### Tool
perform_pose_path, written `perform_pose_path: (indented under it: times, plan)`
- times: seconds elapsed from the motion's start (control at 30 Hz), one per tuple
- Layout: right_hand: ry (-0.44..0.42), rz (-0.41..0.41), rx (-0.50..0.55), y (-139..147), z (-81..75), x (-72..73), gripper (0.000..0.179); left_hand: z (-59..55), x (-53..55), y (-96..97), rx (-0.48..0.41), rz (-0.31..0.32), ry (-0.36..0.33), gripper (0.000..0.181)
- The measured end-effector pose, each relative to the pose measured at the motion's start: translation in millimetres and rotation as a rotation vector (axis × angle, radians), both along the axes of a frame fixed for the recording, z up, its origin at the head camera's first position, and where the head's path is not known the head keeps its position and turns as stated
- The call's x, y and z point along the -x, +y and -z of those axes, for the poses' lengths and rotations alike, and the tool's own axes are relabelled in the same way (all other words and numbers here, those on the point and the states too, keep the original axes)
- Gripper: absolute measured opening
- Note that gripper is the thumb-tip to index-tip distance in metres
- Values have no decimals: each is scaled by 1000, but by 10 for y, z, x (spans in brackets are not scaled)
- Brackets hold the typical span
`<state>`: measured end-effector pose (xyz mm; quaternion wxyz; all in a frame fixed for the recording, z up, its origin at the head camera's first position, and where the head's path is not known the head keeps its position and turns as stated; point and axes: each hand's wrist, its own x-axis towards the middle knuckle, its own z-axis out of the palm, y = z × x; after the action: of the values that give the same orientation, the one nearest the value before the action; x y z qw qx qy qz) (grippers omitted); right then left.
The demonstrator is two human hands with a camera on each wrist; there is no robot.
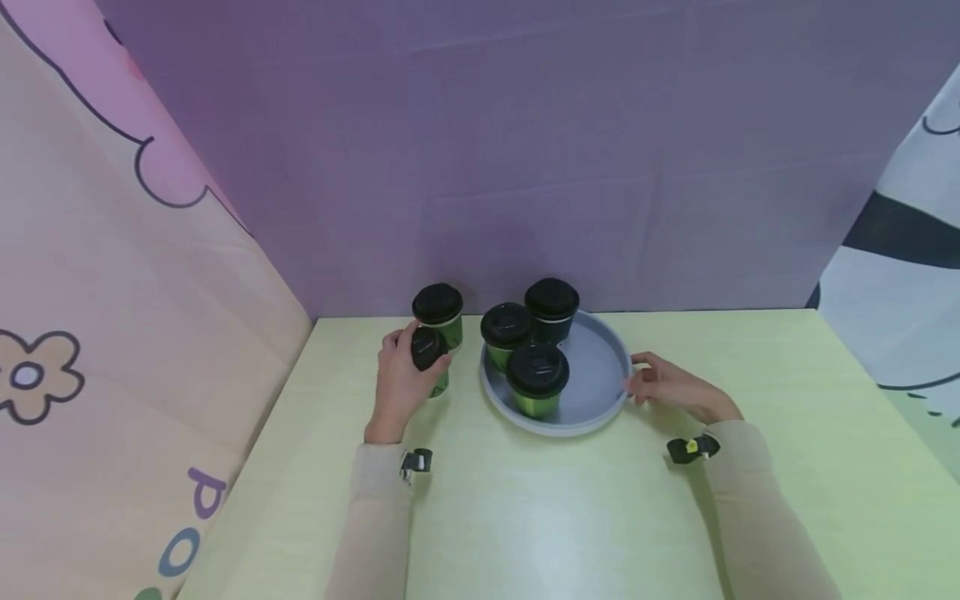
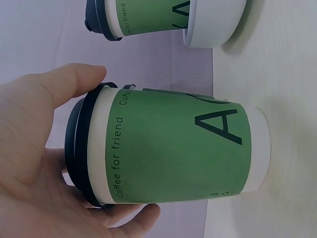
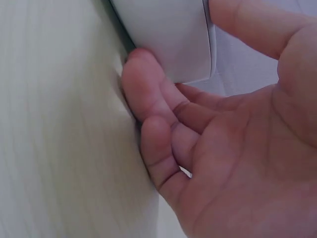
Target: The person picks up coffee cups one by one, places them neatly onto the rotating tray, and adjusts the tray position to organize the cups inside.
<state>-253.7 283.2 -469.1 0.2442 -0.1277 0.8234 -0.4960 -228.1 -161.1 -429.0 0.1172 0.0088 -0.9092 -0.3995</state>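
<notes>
My left hand [image 1: 396,379] grips a green paper coffee cup [image 2: 173,148] by its black lid, thumb on one side and fingers on the other. The cup is upright; whether its base touches the table I cannot tell. Just behind it stands another lidded coffee cup [image 1: 438,305]. To the right lies a round grey tray [image 1: 600,362] bearing three lidded cups: a left one [image 1: 507,327], a back one [image 1: 552,300] and a front one [image 1: 537,372]. My right hand [image 1: 678,390] holds the tray's right edge, its thumb at the rim and curled fingers low against the side [image 3: 168,39].
The pale table [image 1: 555,517] ends at a purple cloth backdrop [image 1: 525,150] close behind the cups and tray. A printed cloth [image 1: 112,333] hangs along the left side, and another patterned cloth [image 1: 915,317] on the right.
</notes>
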Motion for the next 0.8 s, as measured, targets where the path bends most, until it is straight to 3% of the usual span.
perform_pose_path:
  times: [0.63,0.8]
  plan:
    - [-4,36,-164,-149,-34,-19,94,3,3,-1,-2,0,-18,81]
    - [26,45,-174,-148,-42,-18,84,10,3,-6,0,0,-18,80]
